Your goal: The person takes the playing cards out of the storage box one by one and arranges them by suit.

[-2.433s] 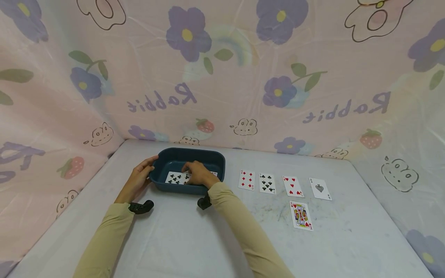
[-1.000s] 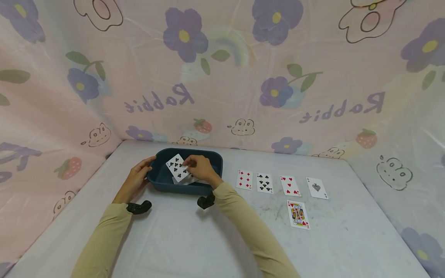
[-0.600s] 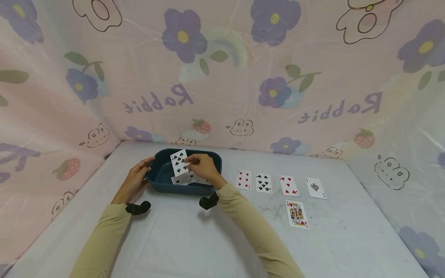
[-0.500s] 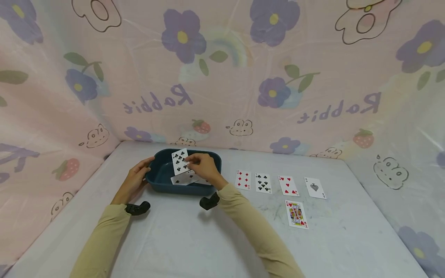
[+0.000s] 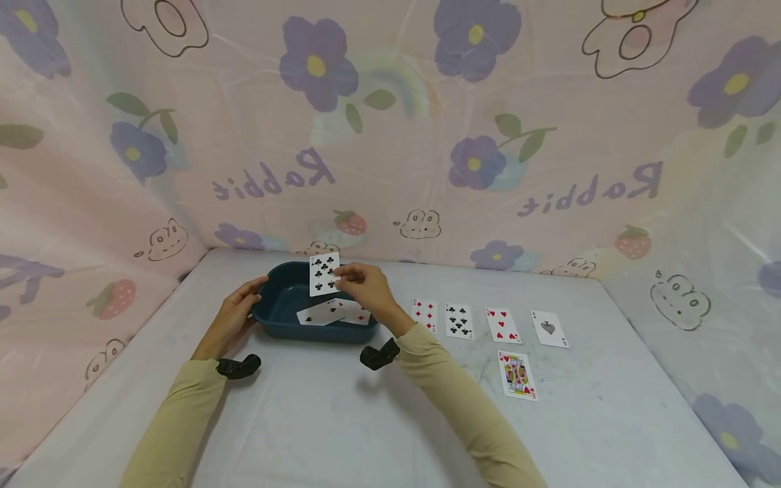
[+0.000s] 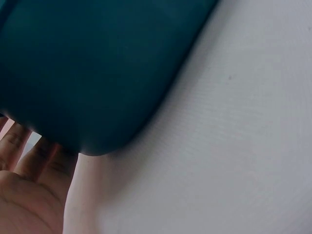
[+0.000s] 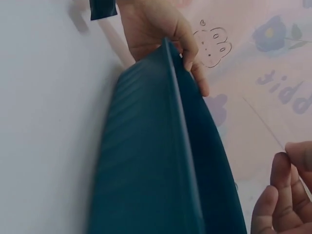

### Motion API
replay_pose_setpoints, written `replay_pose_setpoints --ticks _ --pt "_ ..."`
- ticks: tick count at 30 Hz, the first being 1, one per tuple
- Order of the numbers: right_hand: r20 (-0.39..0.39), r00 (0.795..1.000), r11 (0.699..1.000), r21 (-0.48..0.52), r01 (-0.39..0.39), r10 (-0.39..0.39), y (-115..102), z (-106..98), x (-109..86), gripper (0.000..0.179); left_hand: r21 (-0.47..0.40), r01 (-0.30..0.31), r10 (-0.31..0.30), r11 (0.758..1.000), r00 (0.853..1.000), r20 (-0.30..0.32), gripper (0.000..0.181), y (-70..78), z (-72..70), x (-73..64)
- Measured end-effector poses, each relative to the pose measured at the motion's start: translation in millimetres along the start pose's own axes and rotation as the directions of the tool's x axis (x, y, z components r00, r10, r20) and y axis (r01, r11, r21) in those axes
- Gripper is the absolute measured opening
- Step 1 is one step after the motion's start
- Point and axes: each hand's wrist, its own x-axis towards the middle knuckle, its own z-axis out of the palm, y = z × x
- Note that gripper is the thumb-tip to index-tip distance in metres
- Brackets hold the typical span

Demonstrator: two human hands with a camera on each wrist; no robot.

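Note:
Between thumb and fingers, my right hand [image 5: 369,288] pinches a clubs playing card [image 5: 323,274] by its right edge. The card stands tilted up, face toward the head camera, above the dark teal bin [image 5: 283,331]. In the right wrist view this card [image 7: 263,122] shows nearly edge-on, as a thin line. My left hand [image 5: 234,315] holds the bin's left end, with fingertips [image 7: 187,61] over the rim. Inside the bin lie a black-pip card [image 5: 320,313] and a diamonds card [image 5: 356,313], overlapping.
Right of the bin, a row holds a six of diamonds [image 5: 424,314], a clubs card [image 5: 459,320], a five of hearts [image 5: 503,325] and an ace of spades [image 5: 549,329]. A king of hearts [image 5: 516,375] lies below the row. A printed curtain [image 5: 390,169] surrounds the white table [image 5: 305,420].
My right hand took hold of the clubs card in the bin, then raised it and turned it upright, shifting right. The left hand stays at the bin's end. The view drifts slightly.

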Motion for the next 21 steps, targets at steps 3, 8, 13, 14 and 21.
replay_pose_setpoints --ticks 3,8,13,14,21 --pt "-0.004 1.000 0.999 0.051 -0.005 0.005 -2 -3 -2.9 0.019 -0.001 -0.001 0.001 1.000 1.000 -0.001 0.048 0.7 -0.9 -1.1" --pt "-0.007 1.000 0.998 0.064 -0.025 0.026 -8 -12 -8.3 0.021 -0.013 -0.010 0.010 1.000 1.000 0.007 0.047 1.7 -1.5 -2.0" --pt "-0.018 1.000 0.997 0.072 -0.009 0.011 -14 -27 -13.2 0.023 -0.005 -0.018 0.018 1.000 1.000 0.008 0.047 1.2 -1.8 -1.8" --pt "-0.024 1.000 0.997 0.076 -0.005 0.007 -15 -30 -14.1 0.022 -0.001 -0.020 0.020 1.000 1.000 0.008 0.047 1.0 -1.7 -1.7" --pt "-0.062 0.998 0.995 0.095 -0.018 0.024 -19 -57 -26.0 0.023 0.027 -0.008 0.008 1.000 1.000 -0.003 0.047 -0.7 -0.2 -0.8"
